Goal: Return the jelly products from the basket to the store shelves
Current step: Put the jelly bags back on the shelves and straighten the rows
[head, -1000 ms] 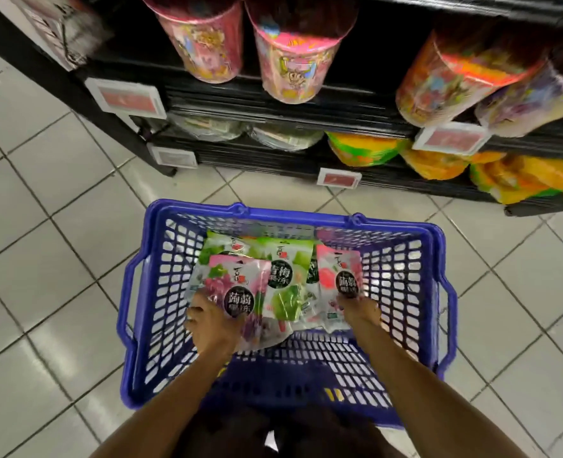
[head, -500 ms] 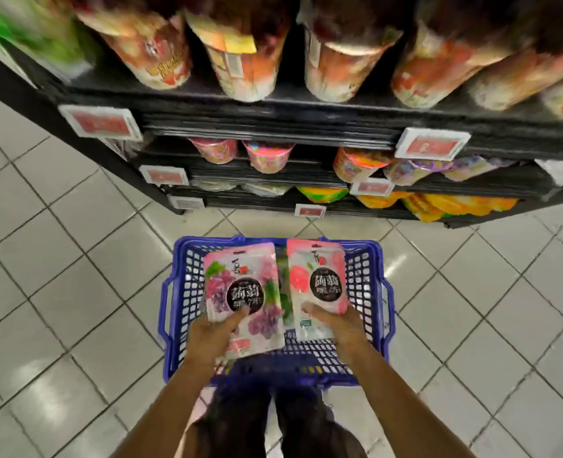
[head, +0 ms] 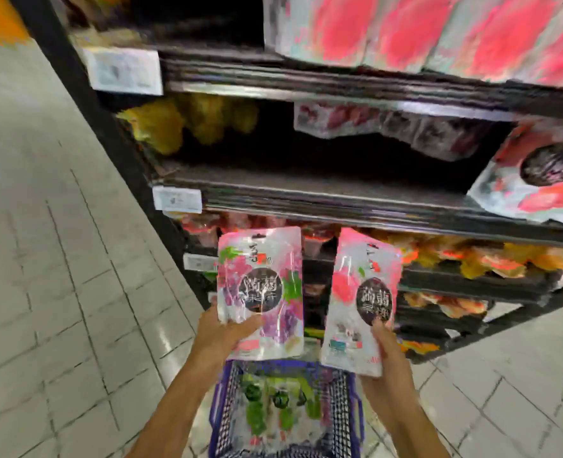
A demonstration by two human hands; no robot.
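Pink-and-purple grape pouch (head: 262,285) is gripped in our left hand (head: 227,328), pink peach pouch (head: 362,299) in our right hand (head: 386,352). Each is pinched near its bottom edge, long axis upright, just above the basket (head: 220,421). Green pouches (head: 273,404) lie in it at 6 o'clock. Half-bare shelf (head: 306,196) is at 12 o'clock from our hands. Matching peach stock (head: 534,180) sits at 2 o'clock, so right hand is nearer. Dark packs (head: 389,123) at 1 o'clock are too blurred to identify.

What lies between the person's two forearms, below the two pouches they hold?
The blue basket, with green jelly pouches inside it, as the head view shows.
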